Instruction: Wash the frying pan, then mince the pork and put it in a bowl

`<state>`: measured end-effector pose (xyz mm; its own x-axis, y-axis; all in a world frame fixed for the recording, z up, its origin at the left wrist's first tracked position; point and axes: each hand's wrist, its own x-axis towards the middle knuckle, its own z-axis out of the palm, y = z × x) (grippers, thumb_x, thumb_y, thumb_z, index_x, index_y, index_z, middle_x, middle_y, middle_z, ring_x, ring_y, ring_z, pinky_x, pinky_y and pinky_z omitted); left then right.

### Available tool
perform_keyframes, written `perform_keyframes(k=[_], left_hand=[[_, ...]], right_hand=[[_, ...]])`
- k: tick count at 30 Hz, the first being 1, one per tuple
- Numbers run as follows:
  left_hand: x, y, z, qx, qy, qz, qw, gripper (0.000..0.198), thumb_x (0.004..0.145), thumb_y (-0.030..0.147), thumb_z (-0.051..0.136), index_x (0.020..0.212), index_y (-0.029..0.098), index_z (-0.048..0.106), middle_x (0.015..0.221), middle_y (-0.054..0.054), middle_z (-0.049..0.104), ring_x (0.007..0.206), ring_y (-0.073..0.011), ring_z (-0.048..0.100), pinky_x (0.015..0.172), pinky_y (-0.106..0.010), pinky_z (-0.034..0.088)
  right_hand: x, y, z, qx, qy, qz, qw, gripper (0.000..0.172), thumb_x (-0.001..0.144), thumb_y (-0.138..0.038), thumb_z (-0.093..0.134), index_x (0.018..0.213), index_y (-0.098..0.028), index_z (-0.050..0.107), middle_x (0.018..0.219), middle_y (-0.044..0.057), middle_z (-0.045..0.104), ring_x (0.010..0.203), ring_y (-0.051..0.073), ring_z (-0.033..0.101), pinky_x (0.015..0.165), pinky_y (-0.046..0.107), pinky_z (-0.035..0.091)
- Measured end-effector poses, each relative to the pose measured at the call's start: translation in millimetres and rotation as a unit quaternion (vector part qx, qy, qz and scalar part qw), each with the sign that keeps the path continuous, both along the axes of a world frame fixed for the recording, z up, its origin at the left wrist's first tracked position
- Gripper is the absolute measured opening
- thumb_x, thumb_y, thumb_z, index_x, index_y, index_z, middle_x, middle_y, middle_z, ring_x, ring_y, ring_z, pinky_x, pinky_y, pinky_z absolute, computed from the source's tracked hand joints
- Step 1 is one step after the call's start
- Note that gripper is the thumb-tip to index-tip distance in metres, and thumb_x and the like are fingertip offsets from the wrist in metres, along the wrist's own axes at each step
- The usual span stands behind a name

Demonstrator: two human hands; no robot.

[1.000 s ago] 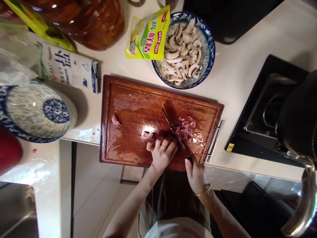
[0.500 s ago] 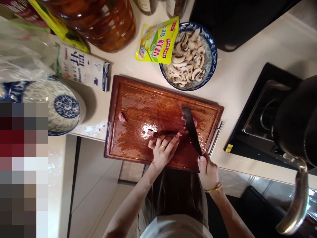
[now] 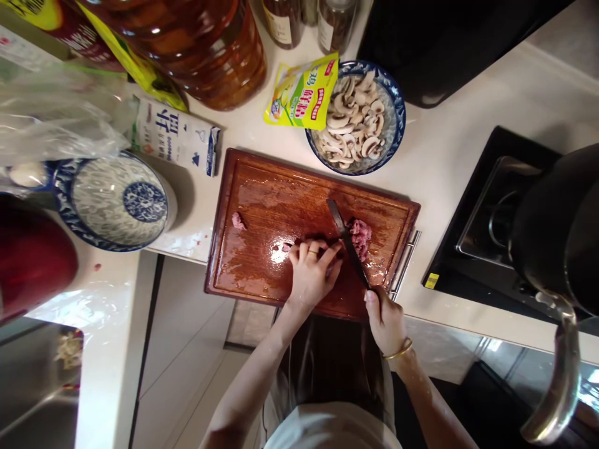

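My right hand (image 3: 386, 321) is wrapped round the handle of a dark-bladed knife (image 3: 347, 238). The blade slants over a wooden cutting board (image 3: 276, 199), close beside my left fingertips. Curled on the board, my left hand (image 3: 312, 274) presses down on raw meat, which its fingers mostly hide. Just right of the blade lies a small heap of chopped pink meat (image 3: 361, 236). One loose meat piece (image 3: 238, 221) sits near the board's left side, and a tiny scrap rests by my left thumb.
Behind the board stands a bowl of sliced mushrooms (image 3: 349, 134), a yellow seasoning packet (image 3: 302, 93) overlapping its rim. To the left are a patterned bowl (image 3: 103, 212), a salt packet (image 3: 175, 134) and a large amber bottle (image 3: 206, 50). A black pot (image 3: 543, 231) is on the right-hand stove.
The knife has shifted slightly left, nearer my left fingers, and its blade now shows more edge-on. More of the chopped meat shows to its right. The camera view has moved a little.
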<state>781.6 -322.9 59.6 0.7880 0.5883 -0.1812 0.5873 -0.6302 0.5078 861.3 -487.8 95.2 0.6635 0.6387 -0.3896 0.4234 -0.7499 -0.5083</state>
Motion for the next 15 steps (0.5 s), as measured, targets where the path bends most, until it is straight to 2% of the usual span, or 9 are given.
perform_keyframes(k=[2, 4, 7, 10, 13, 15], left_hand=[[2, 3, 0.9, -0.015, -0.018, -0.029, 0.999, 0.035, 0.086, 0.032, 0.054, 0.121, 0.029, 0.056, 0.106, -0.006, 0.063, 0.104, -0.0247, 0.049, 0.093, -0.045, 0.029], [-1, 6, 0.8, -0.023, -0.028, -0.024, 0.999, 0.037, 0.087, 0.031, 0.054, 0.123, 0.027, 0.054, 0.104, -0.006, 0.063, 0.104, -0.0236, 0.049, 0.094, -0.045, 0.028], [-3, 7, -2.3, -0.014, -0.034, 0.013, 0.999, 0.026, 0.085, 0.034, 0.057, 0.110, 0.028, 0.062, 0.106, -0.005, 0.063, 0.101, -0.0231, 0.050, 0.093, -0.044, 0.029], [6, 7, -4.3, -0.007, -0.046, 0.033, 0.998, 0.013, 0.085, 0.033, 0.057, 0.091, 0.028, 0.067, 0.099, -0.004, 0.064, 0.098, -0.0225, 0.051, 0.090, -0.043, 0.029], [16, 5, 3.8, -0.002, -0.043, 0.048, 0.998, 0.012, 0.086, 0.031, 0.057, 0.091, 0.023, 0.064, 0.094, -0.003, 0.066, 0.093, -0.0216, 0.053, 0.089, -0.042, 0.030], [13, 2, 12.8, 0.026, -0.009, 0.077, 0.997, 0.017, 0.085, 0.034, 0.057, 0.095, 0.021, 0.061, 0.094, -0.005, 0.065, 0.092, -0.0236, 0.053, 0.089, -0.043, 0.030]], right_hand=[[2, -1, 1.3, -0.006, 0.010, -0.011, 1.000, 0.045, 0.096, -0.044, 0.024, 0.080, -0.018, 0.056, 0.060, 0.005, 0.065, 0.051, 0.018, 0.063, 0.048, 0.026, 0.042], [5, -2, 2.8, -0.010, 0.022, -0.025, 0.999, 0.044, 0.096, -0.044, 0.023, 0.079, -0.018, 0.055, 0.058, 0.004, 0.063, 0.048, 0.017, 0.061, 0.047, 0.025, 0.041], [7, -3, 2.7, -0.014, 0.035, -0.047, 0.998, 0.044, 0.095, -0.046, 0.024, 0.077, -0.019, 0.054, 0.054, 0.002, 0.060, 0.045, 0.016, 0.058, 0.047, 0.025, 0.039], [9, -5, 0.8, -0.011, 0.053, -0.062, 0.997, 0.044, 0.095, -0.047, 0.025, 0.076, -0.020, 0.054, 0.053, 0.002, 0.059, 0.045, 0.016, 0.057, 0.046, 0.025, 0.039], [9, -7, -0.2, -0.001, 0.067, -0.076, 0.995, 0.042, 0.095, -0.047, 0.027, 0.076, -0.020, 0.053, 0.054, 0.002, 0.059, 0.047, 0.016, 0.058, 0.047, 0.024, 0.040], [10, -9, -0.4, 0.007, 0.077, -0.080, 0.994, 0.042, 0.095, -0.046, 0.026, 0.077, -0.020, 0.053, 0.056, 0.003, 0.060, 0.048, 0.016, 0.059, 0.048, 0.024, 0.041]])
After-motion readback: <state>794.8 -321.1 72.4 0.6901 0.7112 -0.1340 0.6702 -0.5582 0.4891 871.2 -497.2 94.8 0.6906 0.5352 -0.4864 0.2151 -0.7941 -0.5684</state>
